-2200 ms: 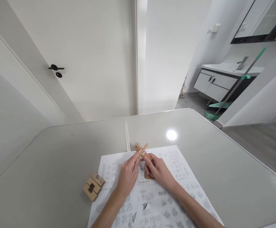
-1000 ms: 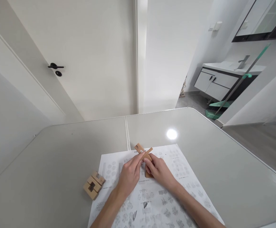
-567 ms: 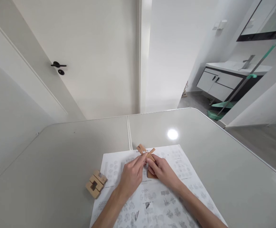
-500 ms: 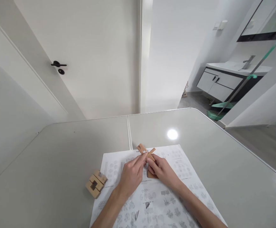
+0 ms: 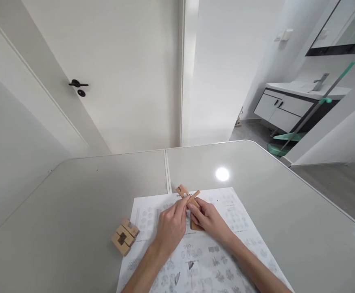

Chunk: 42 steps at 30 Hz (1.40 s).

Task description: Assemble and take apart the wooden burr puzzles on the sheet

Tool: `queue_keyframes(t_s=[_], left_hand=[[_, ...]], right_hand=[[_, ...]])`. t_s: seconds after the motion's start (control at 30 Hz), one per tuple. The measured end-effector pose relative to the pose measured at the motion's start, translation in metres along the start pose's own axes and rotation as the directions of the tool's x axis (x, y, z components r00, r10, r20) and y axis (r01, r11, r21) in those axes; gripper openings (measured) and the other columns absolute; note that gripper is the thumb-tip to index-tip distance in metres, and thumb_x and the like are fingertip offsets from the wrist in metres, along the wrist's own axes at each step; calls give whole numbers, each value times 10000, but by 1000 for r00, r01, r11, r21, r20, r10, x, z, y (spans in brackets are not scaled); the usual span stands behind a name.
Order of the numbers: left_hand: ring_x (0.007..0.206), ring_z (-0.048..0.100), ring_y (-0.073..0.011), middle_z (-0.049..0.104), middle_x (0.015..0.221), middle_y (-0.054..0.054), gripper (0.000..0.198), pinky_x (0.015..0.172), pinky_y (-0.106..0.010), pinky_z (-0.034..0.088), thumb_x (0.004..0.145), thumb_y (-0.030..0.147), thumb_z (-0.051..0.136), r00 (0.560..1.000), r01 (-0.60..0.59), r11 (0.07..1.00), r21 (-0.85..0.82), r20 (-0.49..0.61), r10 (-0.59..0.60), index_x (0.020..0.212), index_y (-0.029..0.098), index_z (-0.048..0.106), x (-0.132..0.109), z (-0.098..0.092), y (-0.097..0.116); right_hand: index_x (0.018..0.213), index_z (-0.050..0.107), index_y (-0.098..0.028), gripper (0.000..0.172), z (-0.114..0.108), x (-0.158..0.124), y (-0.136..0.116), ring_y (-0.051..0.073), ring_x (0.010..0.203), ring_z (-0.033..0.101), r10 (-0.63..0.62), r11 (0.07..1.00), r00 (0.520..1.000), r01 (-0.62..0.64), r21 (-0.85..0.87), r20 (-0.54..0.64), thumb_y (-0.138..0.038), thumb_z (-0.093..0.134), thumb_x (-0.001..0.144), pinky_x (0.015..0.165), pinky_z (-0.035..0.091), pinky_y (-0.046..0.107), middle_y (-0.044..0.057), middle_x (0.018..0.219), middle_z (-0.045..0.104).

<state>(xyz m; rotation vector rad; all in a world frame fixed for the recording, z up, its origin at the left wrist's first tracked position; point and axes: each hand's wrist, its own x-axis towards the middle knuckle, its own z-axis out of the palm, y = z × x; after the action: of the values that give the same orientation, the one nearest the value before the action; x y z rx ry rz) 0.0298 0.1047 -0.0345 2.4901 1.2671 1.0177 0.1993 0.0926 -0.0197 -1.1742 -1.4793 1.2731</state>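
Observation:
My left hand (image 5: 169,228) and my right hand (image 5: 209,219) meet over a printed instruction sheet (image 5: 226,228) on a grey table (image 5: 73,203). Both pinch a small cluster of crossed wooden puzzle pieces (image 5: 187,194) resting on the sheet. One flat bar sticks out toward the far left, a thinner stick angles up to the right. My right hand's fingers wrap a lower wooden piece that is mostly hidden. A partly assembled wooden block puzzle (image 5: 124,237) lies on the table left of the sheet, untouched.
A seam (image 5: 166,171) splits the tabletop down the middle. Behind it stands a white door with a black handle (image 5: 78,85). To the right an open doorway shows a vanity cabinet (image 5: 287,110) and a green-handled mop (image 5: 314,106).
The thin stick in my left hand has dropped from a steep tilt to lie low across the other piece. My hands stayed close together; the view shifted slightly.

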Motion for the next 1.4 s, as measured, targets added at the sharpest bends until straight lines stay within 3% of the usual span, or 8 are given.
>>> queue_keyframes(t_s=[0.17, 0.37, 0.83, 1.07, 1.17, 1.3, 1.4], left_hand=[[907, 784, -188, 782, 1157, -63, 412, 740, -283, 618, 1051, 132, 400, 1000, -6, 1000, 14, -23, 6, 1433, 254, 491, 1, -2, 3], [1023, 766, -190, 762, 1225, -59, 427, 822, -294, 622, 1043, 122, 407, 999, -18, 1000, -10, -28, 18, 1437, 263, 491, 1, -2, 2], [881, 784, -181, 789, 1141, -60, 396, 720, -281, 615, 1039, 115, 417, 999, -16, 1000, 26, -51, 17, 1399, 244, 519, 0, -2, 2], [998, 765, -193, 747, 1238, -75, 435, 811, -296, 618, 1057, 141, 374, 1000, 18, 1000, -14, 23, -18, 1459, 278, 468, 2, -3, 2], [979, 766, -201, 738, 1246, -89, 478, 792, -314, 617, 1066, 171, 374, 997, 67, 995, -80, 50, -63, 1531, 278, 348, 2, -4, 4], [982, 758, -206, 676, 1351, -129, 588, 828, -358, 610, 1064, 246, 421, 984, 176, 934, -311, 70, -162, 1583, 269, 145, 2, -8, 10], [1037, 734, -210, 677, 1337, -144, 518, 895, -377, 582, 1083, 328, 395, 957, 289, 822, -491, 112, -269, 1552, 251, 189, 4, -12, 15]], right_hand=[[784, 468, -222, 392, 0, -1, -2, 123, 536, 378, -3, 1000, 1000, 3, 18, 3, -535, 508, 1018, 547, 304, 271, -59, 591, 469], [777, 455, -223, 407, -1, -1, 0, 113, 532, 345, -7, 996, 1000, 5, 87, 16, -551, 526, 1007, 535, 290, 265, -67, 591, 450], [811, 461, -218, 414, -1, 0, -4, 109, 542, 308, -11, 988, 999, 4, 151, 47, -582, 531, 996, 529, 261, 266, -81, 593, 407], [857, 530, -196, 429, -2, -1, -6, 109, 541, 349, 12, 993, 1000, -14, 115, 19, -603, 524, 993, 532, 297, 258, -63, 603, 475], [909, 552, -194, 418, -3, 0, -5, 101, 522, 349, 21, 987, 1000, -24, 160, 19, -603, 534, 991, 509, 298, 248, -52, 637, 516], [971, 562, -195, 413, -5, 1, -5, 90, 492, 334, 28, 975, 999, -34, 219, 28, -607, 553, 982, 486, 279, 236, -67, 635, 503], [981, 580, -189, 433, -5, 1, -6, 91, 494, 335, 30, 975, 999, -35, 221, 27, -620, 546, 980, 492, 290, 236, -67, 634, 497]])
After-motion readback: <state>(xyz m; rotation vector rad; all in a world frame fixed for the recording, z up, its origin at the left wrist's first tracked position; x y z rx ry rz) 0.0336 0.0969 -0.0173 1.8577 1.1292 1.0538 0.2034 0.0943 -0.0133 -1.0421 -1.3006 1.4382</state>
